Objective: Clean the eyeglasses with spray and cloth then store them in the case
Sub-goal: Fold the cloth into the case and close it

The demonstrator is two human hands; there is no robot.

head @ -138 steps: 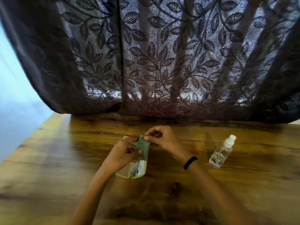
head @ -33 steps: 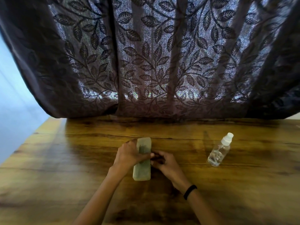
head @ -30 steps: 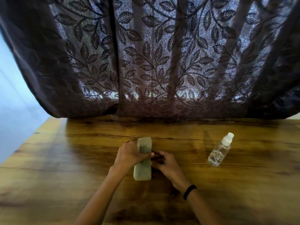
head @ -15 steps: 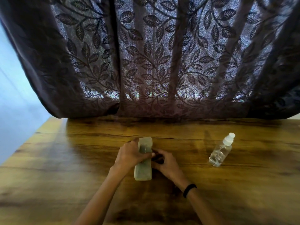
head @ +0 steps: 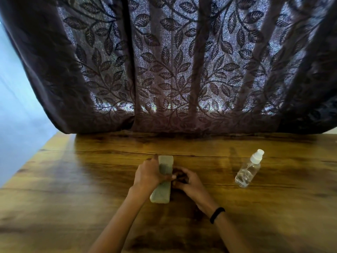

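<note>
A pale green eyeglasses case (head: 161, 193) lies closed on the wooden table (head: 73, 179), long side pointing away from me. My left hand (head: 149, 176) wraps over its middle from the left. My right hand (head: 189, 183) presses against its right edge with curled fingers. The eyeglasses and the cloth are not visible. A clear spray bottle (head: 249, 170) with a white cap stands to the right, apart from both hands.
A dark curtain (head: 173, 70) with a leaf pattern hangs along the table's far edge. The table's left edge (head: 27, 165) runs diagonally beside a pale wall. A black band sits on the right wrist (head: 217, 215).
Earlier the case lay open with a green cloth held above it in both hands. The case is now closed under both hands. In the last second the hands barely moved.
</note>
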